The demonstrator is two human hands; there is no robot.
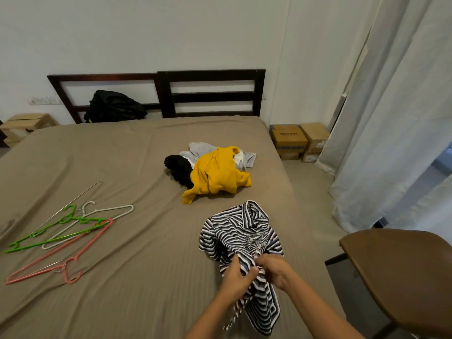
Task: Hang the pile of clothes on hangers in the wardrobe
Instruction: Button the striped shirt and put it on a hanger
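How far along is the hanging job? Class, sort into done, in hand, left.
Done: nothing hung; no wardrobe shows. In hand: the left hand and right hand pinch the black-and-white striped collared shirt. Left: the heap of yellow, grey and black clothes, and the green, white and pink plastic hangers lying unused.

Left hand (236,277) fingertips inside striped shirt (234,231) folds; chair (401,270) partly beyond right edge.

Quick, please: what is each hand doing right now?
Left hand: closed, holding the striped shirt.
Right hand: closed, holding the same striped shirt.
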